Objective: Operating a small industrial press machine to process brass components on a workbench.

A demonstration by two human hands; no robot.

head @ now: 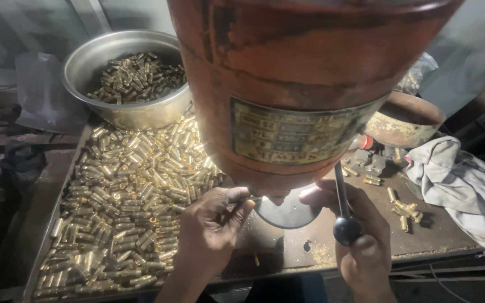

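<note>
The press (304, 84) fills the top centre of the frame, nearest the camera: a big rounded body of rust-red painted metal, scuffed and streaked, with a worn brass-coloured plate on its face. Its tip comes down over a dark round die plate (287, 213) at lower centre. The left hand (211, 230) sits just left of that tip, thumb and forefinger pinched together right under it; what they pinch is too small to tell, probably one brass piece. That is the main risk as I judge it: fingertips this close to the tip could be nipped if the lever comes down early, and a piece set crooked could jam or be crushed.

The right hand (366, 247), lower right, has its fingers curled loosely behind the lever (343, 213), a thin steel rod ending in a smooth black ball knob; a slip on that knob would drop the stroke unevenly.

Left of the frame, a heap of brass tubes (124, 196) lies in a shallow tray: short, shiny, cylindrical, loose enough to roll off the edge. Upper left, a dull steel bowl (91, 62) holds more of them. At right lie a crumpled grey cloth (456, 179), a rusty dish (405, 120) above it, and a few stray tubes (402, 210) on the gritty bench.
</note>
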